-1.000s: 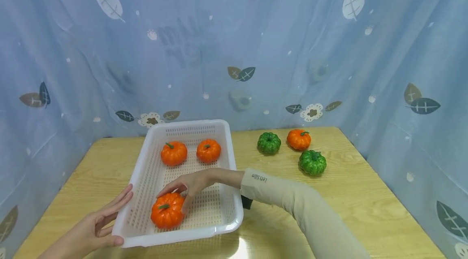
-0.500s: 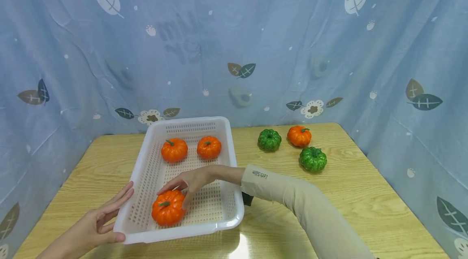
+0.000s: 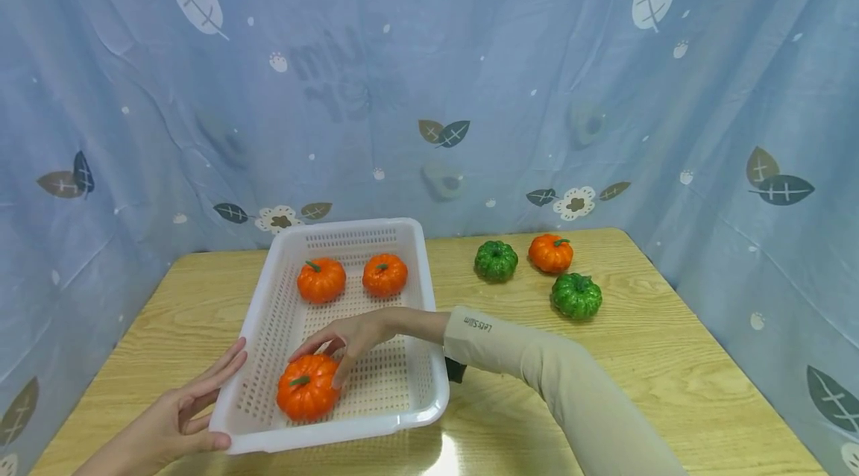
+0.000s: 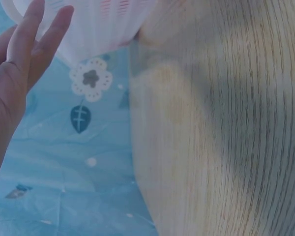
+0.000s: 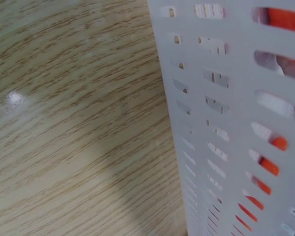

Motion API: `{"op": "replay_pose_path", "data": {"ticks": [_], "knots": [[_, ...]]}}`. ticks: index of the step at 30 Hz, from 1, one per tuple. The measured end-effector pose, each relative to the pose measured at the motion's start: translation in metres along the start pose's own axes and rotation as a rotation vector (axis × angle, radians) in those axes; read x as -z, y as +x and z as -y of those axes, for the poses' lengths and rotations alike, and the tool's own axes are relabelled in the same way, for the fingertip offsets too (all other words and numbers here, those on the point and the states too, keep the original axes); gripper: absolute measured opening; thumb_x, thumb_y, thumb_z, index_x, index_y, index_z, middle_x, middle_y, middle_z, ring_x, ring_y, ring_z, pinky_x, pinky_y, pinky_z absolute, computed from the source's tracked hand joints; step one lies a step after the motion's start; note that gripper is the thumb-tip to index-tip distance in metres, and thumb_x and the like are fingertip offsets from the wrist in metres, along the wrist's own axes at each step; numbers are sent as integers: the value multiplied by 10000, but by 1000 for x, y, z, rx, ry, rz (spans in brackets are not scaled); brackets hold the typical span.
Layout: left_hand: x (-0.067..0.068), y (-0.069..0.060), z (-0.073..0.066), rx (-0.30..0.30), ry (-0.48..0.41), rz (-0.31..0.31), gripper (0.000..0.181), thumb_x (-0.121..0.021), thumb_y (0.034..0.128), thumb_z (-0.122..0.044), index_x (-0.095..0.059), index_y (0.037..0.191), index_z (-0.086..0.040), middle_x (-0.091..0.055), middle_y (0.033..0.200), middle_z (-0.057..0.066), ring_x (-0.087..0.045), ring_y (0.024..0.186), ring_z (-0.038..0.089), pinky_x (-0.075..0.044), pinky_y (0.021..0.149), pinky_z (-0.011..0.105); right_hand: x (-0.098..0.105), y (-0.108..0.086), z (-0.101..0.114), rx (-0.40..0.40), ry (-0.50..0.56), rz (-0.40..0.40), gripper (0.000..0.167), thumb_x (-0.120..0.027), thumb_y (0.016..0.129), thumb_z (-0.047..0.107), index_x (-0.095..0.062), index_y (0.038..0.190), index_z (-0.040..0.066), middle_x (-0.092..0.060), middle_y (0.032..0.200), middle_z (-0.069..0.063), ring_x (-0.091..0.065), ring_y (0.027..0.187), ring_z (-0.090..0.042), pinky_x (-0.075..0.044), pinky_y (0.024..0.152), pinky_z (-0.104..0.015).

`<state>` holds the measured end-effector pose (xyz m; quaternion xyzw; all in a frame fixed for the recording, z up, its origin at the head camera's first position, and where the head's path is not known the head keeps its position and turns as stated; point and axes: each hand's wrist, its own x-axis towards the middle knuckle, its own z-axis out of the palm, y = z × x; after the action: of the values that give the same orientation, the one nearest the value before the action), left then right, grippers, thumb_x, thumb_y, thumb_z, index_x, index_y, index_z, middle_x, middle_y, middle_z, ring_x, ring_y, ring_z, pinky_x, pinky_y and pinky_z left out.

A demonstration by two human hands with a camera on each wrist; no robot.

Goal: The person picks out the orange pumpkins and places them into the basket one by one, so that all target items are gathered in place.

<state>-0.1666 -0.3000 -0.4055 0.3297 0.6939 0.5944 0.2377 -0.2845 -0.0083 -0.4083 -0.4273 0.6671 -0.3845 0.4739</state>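
In the head view a white perforated plastic basket (image 3: 349, 427) stands on the table, with an orange toy pumpkin (image 3: 305, 395) in its near left part. My right hand (image 3: 356, 342) reaches over the basket's right side and holds this pumpkin from behind and from the right. Two other orange pumpkins, a left one (image 3: 321, 280) and a right one (image 3: 385, 275), sit at the basket's far end. My left hand (image 3: 181, 416) touches the near left corner from outside, fingers fairly straight and spread, thumb near the front rim. The right wrist view shows only the basket's slotted wall (image 5: 187, 98) and wood.
On the wooden table (image 3: 644, 386), right of the basket, lie a green pumpkin (image 3: 496, 261), an orange pumpkin (image 3: 551, 254) and another green pumpkin (image 3: 576, 296). A blue patterned curtain (image 3: 429, 73) hangs behind the table and along both sides.
The head view shifts slightly up and down. Both hands, the basket and the pumpkins keep their places.
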Motion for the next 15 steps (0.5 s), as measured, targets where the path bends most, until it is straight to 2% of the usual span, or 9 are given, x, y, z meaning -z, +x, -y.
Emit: {"op": "replay_pose_path", "data": {"ticks": [9, 15], "knots": [[0, 0, 1, 6, 1, -3, 842, -574, 898, 94, -20, 1518, -41, -78, 1482, -416, -244, 1258, -205, -432, 923, 131, -1, 1, 0, 5, 37, 3, 709, -677, 823, -69, -397, 1456, 84, -405, 1474, 68, -368, 1294, 16, -313, 1073, -203], [0, 0, 2, 18, 20, -11, 842, -578, 897, 87, -29, 1521, -48, -79, 1477, -423, -238, 1249, -222, -443, 913, 132, 0, 0, -1, 7, 10, -17, 728, -703, 805, -70, -409, 1450, 98, -457, 1412, 79, -417, 1247, 2, -345, 1051, -208]]}}
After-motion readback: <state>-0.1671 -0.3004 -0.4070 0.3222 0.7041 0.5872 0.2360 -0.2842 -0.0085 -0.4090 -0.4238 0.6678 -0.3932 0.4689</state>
